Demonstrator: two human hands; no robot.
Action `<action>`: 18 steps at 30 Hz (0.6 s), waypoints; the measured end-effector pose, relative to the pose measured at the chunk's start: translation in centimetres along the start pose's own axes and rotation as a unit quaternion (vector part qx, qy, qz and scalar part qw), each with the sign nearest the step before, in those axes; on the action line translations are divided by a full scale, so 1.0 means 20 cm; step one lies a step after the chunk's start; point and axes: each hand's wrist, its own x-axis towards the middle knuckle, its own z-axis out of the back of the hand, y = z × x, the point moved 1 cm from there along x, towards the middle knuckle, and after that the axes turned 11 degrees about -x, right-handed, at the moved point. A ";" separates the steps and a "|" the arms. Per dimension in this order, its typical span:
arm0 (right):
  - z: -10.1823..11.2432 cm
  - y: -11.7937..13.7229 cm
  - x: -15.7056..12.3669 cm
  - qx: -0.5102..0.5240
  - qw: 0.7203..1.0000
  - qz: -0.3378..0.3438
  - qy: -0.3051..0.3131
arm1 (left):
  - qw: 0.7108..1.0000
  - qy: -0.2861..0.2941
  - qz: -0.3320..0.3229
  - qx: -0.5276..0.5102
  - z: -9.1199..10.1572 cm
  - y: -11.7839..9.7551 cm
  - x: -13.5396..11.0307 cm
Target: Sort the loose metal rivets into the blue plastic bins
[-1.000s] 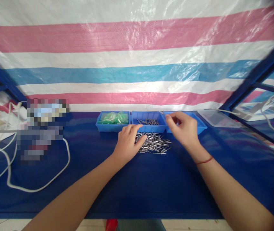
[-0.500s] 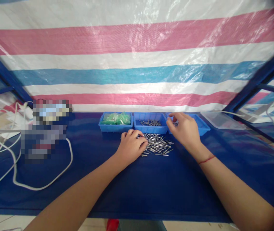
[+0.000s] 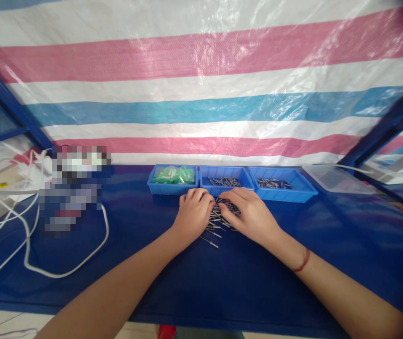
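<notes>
A pile of silvery blind rivets (image 3: pixel 218 217) lies on the blue tabletop between my two hands. My left hand (image 3: pixel 194 213) rests at the pile's left side, its fingers curled and the fingertips drawn together near the thumb; what they hold, if anything, is hidden. From the right, my right hand (image 3: pixel 252 214) reaches over the pile with thumb and fingers apart, partly covering the rivets. Just behind stand a middle blue bin (image 3: pixel 226 192) with some rivets in it and a right blue bin (image 3: pixel 286 195) with more rivets.
A left blue bin (image 3: pixel 173 190) holds green plastic packets (image 3: pixel 183 174). Beside the right bin lies a clear plastic lid or tray (image 3: pixel 339 181). White cables (image 3: pixel 65 274) loop across the left side, near blurred items. A striped sheet (image 3: pixel 201 108) hangs behind the table.
My right hand has moved left and down from over the right bin to the rivet pile. My left hand stays beside the pile. Several rivets now lie nearer the front.
</notes>
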 end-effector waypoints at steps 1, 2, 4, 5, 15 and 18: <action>-0.01 0.00 0.00 0.031 0.999 -0.017 0.002 | 1.000 -0.013 0.007 -0.013 0.00 0.00 0.00; -0.02 0.01 0.00 0.064 0.997 -0.034 0.002 | 0.999 -0.023 0.013 -0.027 0.00 0.00 0.00; -0.03 0.02 0.00 0.135 0.989 -0.067 -0.004 | 0.998 -0.039 0.019 -0.054 0.00 -0.01 0.01; -0.03 0.02 0.00 0.168 0.982 -0.084 -0.006 | 0.997 -0.045 0.019 -0.068 0.00 -0.01 0.01; -0.01 0.03 -0.01 0.263 0.949 -0.172 -0.015 | 0.970 -0.109 0.029 -0.216 0.00 -0.03 0.00; 0.01 0.03 -0.01 0.242 0.963 -0.121 0.011 | 0.952 -0.124 0.048 -0.275 0.01 -0.04 0.00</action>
